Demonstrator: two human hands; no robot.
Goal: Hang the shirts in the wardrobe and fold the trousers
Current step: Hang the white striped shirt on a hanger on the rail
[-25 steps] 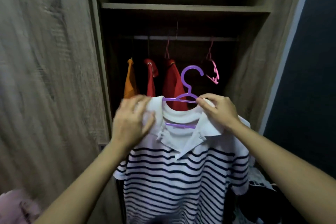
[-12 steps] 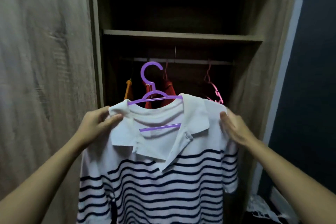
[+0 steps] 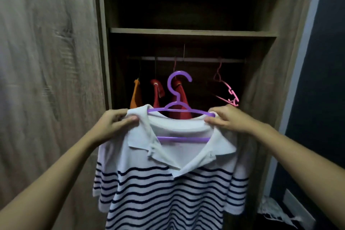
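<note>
Both hands, left hand [image 3: 116, 124] and right hand [image 3: 226, 120], pinch striped polo shirt [image 3: 168, 183] shoulders on purple hanger [image 3: 178, 99], below wardrobe rail [image 3: 186, 59]. Hanging step; next, lift hook onto rail.

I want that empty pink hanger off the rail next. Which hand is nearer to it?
Right. The right hand grips the striped shirt just below the pink hanger; the left hand grips the opposite shoulder, well to its left.
</note>
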